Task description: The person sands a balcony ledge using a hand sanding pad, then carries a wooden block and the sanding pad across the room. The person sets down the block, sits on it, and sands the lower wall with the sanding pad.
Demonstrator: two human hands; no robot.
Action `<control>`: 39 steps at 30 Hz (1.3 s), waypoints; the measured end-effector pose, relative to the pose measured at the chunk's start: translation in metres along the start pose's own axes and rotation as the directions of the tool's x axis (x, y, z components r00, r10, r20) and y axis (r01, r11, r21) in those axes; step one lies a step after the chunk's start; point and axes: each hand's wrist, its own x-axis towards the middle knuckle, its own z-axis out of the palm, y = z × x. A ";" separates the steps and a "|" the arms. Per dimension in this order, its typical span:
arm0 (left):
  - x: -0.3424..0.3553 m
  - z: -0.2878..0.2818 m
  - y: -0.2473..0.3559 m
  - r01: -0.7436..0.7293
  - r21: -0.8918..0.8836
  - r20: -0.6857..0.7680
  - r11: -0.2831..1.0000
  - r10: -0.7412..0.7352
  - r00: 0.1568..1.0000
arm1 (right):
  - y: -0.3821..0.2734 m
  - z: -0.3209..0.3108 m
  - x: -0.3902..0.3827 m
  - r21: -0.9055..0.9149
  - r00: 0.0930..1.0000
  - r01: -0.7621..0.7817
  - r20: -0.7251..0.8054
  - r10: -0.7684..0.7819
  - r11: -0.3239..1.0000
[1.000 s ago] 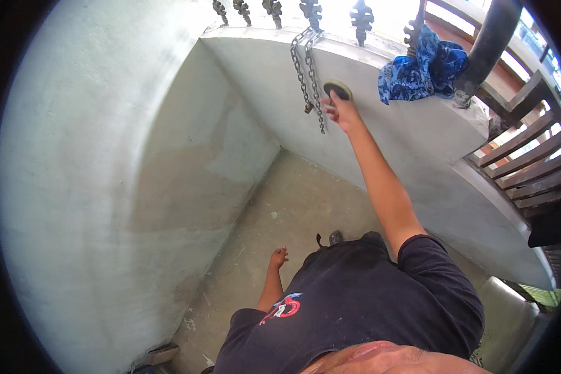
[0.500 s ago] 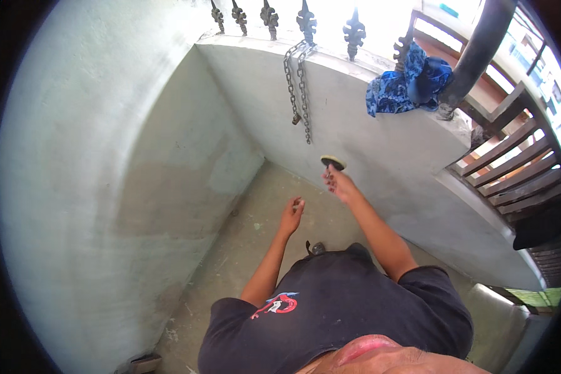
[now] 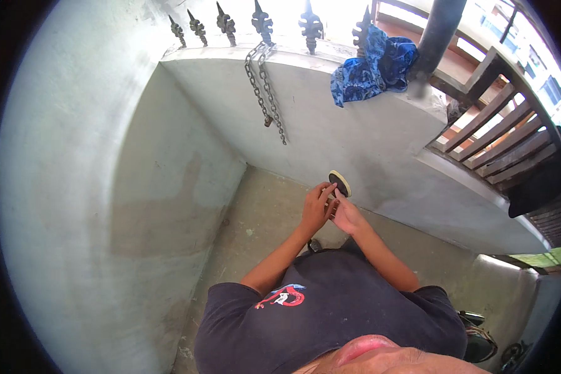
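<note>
A small round pad (image 3: 340,183), with a black back and a pale yellow rim, is held tilted in front of my body. My right hand (image 3: 348,219) grips it from below, thumb against the black back. My left hand (image 3: 316,209) has come up beside it, its bent fingers at the pad's lower left edge and overlapping my right fingers. Some of the fingertips and whatever lies between the two palms are hidden.
Ahead stands a low grey wall (image 3: 293,103) with dark spear-topped railings (image 3: 262,25). A chain (image 3: 262,93) hangs from it, and a blue patterned cloth (image 3: 371,68) lies on top beside a dark post (image 3: 439,43). A plastered wall (image 3: 162,168) rises at left.
My left hand has moved up and right to meet the pad. My right hand has drawn the pad lower and turned it. The view has shifted to the right.
</note>
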 end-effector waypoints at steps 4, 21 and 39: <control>0.004 0.010 -0.002 0.025 -0.020 0.005 0.999 -0.025 1.000 | -0.001 -0.009 -0.003 -0.038 0.997 -0.006 -0.078 0.003 0.999; 0.145 -0.009 -0.073 0.317 -0.223 -0.586 0.922 -0.387 0.712 | 0.008 -0.351 -0.037 -0.934 0.935 -0.347 -0.338 -0.107 -0.081; 0.243 0.069 -0.088 0.318 -0.266 -0.738 0.910 -0.404 0.541 | -0.025 -0.469 -0.160 -0.508 0.667 -0.510 -0.743 -0.053 0.694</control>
